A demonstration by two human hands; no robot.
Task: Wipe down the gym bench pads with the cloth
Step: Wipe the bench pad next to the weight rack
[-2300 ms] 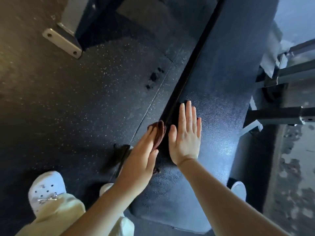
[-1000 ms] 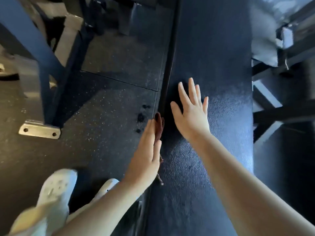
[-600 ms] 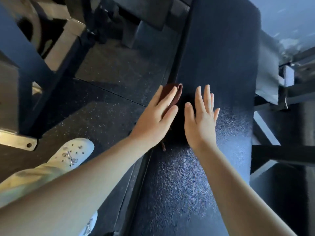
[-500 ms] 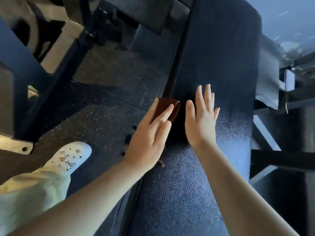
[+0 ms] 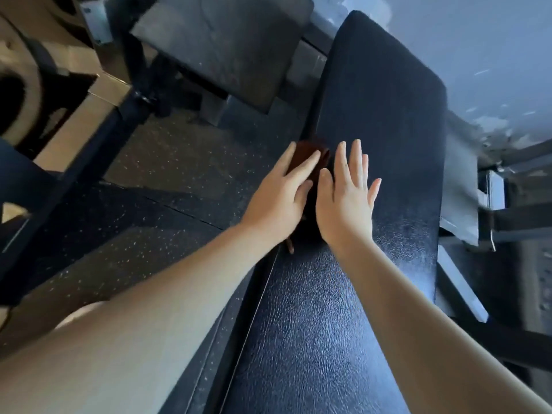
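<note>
Now the left hand (image 5: 277, 201), fingers straight, presses the cloth (image 5: 304, 153) to the bench pad (image 5: 382, 115)'s nine-o'clock edge; the right hand (image 5: 346, 204) lies flat, empty. Slide with even pressure toward twelve o'clock.

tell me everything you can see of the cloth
The cloth is small, reddish-brown and looks like soft fabric, bunched rather than spread flat. It lies at the left edge of the dark textured bench pad, about midway along it. The left hand presses on it with straight fingers and hides most of it. Only a patch past the fingertips and a scrap near the wrist show. The right hand lies flat on the pad beside it; whether they touch is unclear.
</note>
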